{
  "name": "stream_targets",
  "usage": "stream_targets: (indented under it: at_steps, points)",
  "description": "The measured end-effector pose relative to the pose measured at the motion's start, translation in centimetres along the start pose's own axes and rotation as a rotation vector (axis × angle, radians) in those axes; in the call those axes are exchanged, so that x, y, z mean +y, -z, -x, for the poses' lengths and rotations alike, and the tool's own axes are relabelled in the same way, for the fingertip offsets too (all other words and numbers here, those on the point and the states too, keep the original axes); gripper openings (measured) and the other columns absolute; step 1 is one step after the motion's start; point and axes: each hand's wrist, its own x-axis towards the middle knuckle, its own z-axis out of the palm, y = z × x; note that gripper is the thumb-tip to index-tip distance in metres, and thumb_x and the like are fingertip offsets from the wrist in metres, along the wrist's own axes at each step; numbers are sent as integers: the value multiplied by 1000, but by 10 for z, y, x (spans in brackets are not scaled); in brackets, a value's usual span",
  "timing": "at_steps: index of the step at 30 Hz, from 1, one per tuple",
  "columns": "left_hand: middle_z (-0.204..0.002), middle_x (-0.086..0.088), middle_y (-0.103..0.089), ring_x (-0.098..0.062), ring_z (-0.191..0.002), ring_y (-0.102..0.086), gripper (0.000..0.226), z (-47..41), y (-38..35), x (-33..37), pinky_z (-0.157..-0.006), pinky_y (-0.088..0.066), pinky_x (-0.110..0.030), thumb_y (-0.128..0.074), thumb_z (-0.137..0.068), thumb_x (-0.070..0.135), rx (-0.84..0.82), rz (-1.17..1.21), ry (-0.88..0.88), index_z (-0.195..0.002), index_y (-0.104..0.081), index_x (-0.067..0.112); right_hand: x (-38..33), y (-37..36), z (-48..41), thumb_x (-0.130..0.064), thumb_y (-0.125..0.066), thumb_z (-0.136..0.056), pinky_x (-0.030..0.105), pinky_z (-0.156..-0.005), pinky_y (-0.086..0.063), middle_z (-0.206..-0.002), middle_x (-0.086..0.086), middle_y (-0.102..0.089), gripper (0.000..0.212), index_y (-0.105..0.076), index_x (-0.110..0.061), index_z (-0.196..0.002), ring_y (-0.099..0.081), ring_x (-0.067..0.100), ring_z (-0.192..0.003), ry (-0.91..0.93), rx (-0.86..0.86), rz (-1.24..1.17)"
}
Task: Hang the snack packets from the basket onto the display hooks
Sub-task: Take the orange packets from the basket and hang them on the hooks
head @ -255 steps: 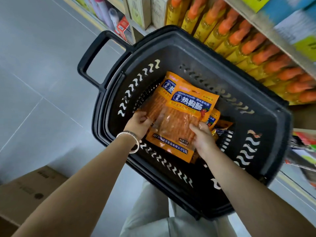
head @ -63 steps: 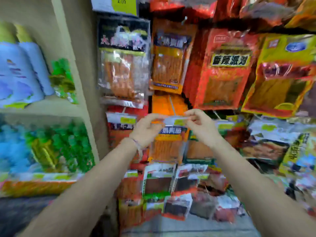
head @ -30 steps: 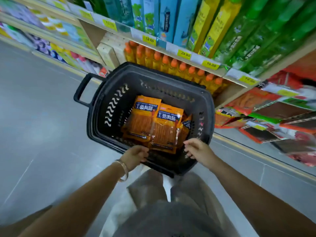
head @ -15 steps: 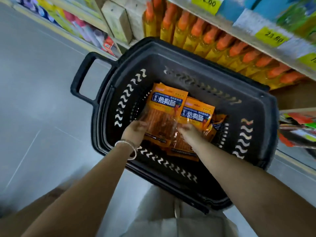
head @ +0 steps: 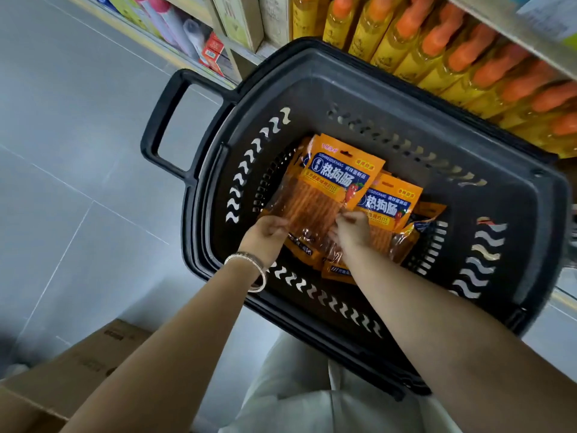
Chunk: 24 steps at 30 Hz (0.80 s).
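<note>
Grey floor tiles (head: 78, 157) are being seen under a black basket (head: 359, 89), which is standing just beside a low shelf where yellow bottles (head: 437, 54) with orange caps are being displayed in rows. Its handle (head: 162, 120) is pointing away from the shelf, toward the open floor. Orange snack packets are lying in an overlapping heap on the basket's bottom. The top packet (head: 337, 185) is being gripped at its lower end by both hands. The left hand (head: 265, 235), with a silver bracelet (head: 249, 271) at the wrist, is being curled round the lower left corner, and the right hand (head: 352, 229) is being closed in a pinch on the lower right edge. A second packet (head: 390, 207) is lying partly under it, to the right and touching it. More packets are being covered beneath, and their number cannot be told. A cardboard box (head: 78, 370) is resting on the floor at the lower left.
</note>
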Motion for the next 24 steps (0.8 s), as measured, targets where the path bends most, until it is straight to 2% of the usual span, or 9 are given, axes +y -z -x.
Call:
stream_targets:
  at_steps: [2, 4, 7, 10, 12, 15, 17, 21, 24]
  points:
    - [-108, 6, -62, -12, -90, -58, 19, 1, 0, 0, -78, -46, -24, -50, -92, 24, 19, -13, 13, -109, -58, 27, -1, 13, 6, -17, -48, -98, 29, -70, -56, -103, 5, -58, 8, -49, -21, -104, -61, 17, -80, 41, -48, -9]
    - [-108, 6, -61, -14, -95, -58, 19, 2, -1, 0, -80, -45, -25, -51, -92, 24, 37, 1, 31, -109, -57, 28, -3, 30, 10, -22, -44, -100, 33, -70, -52, -103, 5, -58, 11, -49, -25, -109, -58, 18, -78, 81, -84, 12]
    - [-111, 3, -61, -14, -98, -58, 22, 3, -2, 5, -76, -44, -23, -53, -92, 29, 34, 50, 46, -113, -56, 27, -9, 59, 15, -24, -45, -99, 43, -86, -53, -112, 6, -61, 15, -54, -22, -111, -62, 23, -92, 66, -122, 4]
    - [-113, -2, -64, -20, -102, -61, 35, 4, -5, 11, -91, -49, -37, -59, -86, 47, -73, 123, 107, -112, -57, 25, -13, 85, 21, -18, -50, -97, 40, -81, -55, -101, 5, -67, 13, -61, -24, -99, -67, 21, -91, -26, -297, -160]
    - [-97, -3, -72, -22, -87, -69, 42, 6, -8, 15, -77, -56, -36, -63, -80, 54, -167, 193, 198, -108, -59, 23, -13, 94, 28, -15, -51, -95, 36, -74, -55, -94, 4, -68, 11, -61, -20, -96, -67, 20, -85, -90, -444, -236]
    - [-86, 3, -74, -14, -75, -70, 25, 7, -14, 15, -65, -54, -25, -67, -79, 49, -232, 182, 195, -95, -62, 30, -5, 95, 32, -16, -49, -96, 39, -83, -54, -98, 6, -65, 12, -59, -19, -100, -64, 23, -92, -108, -552, -193]
    - [-90, 5, -73, -10, -76, -69, 15, 6, -21, 12, -65, -53, -23, -67, -82, 39, -194, 210, 134, -95, -64, 31, 3, 95, 29, -19, -47, -98, 34, -82, -52, -108, 6, -64, 16, -57, -21, -110, -63, 20, -95, -101, -477, -110]
    - [-86, 3, -67, -17, -81, -63, 12, 4, -31, 5, -77, -50, -34, -67, -84, 30, 52, 208, 162, -93, -62, 23, 20, 104, 2, -20, -48, -98, 32, -88, -44, -123, 6, -57, 29, -49, -16, -127, -54, 18, -103, -96, -156, 5]
    - [-82, 4, -62, -18, -76, -60, 14, 0, -27, 2, -75, -49, -35, -65, -87, 27, 139, 200, 174, -98, -60, 20, 34, 105, -19, -26, -52, -96, 38, -95, -44, -128, 10, -56, 28, -52, -15, -122, -54, 22, -107, -115, -56, 98]
